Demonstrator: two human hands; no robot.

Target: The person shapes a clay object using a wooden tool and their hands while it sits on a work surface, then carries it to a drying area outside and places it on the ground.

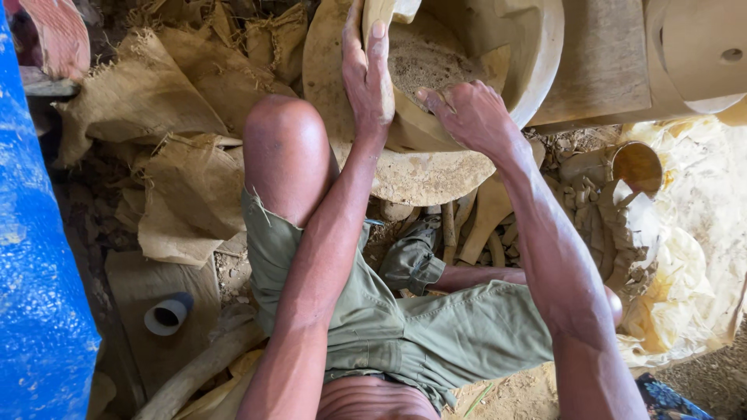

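Seen from above, a seated person in olive shorts (420, 327) shapes a wide clay bowl (498, 54) resting on a round clay-caked wheel (412, 175), just beyond the raised knee. The left hand (367, 78) lies flat and open against the bowl's outer wall, fingers extended. The right hand (467, 113), loosely curled, presses its thumb on the rim and grips nothing. Even, opposed pressure from both hands would likely keep the wall true. Burlap sacking (179, 117) lies alongside.

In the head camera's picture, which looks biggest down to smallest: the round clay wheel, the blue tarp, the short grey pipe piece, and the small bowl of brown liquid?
1. Blue tarp, though it is cut off and nearest the camera.
2. Clay wheel, partly hidden.
3. and 4. Bowl and pipe piece look alike; unranked.
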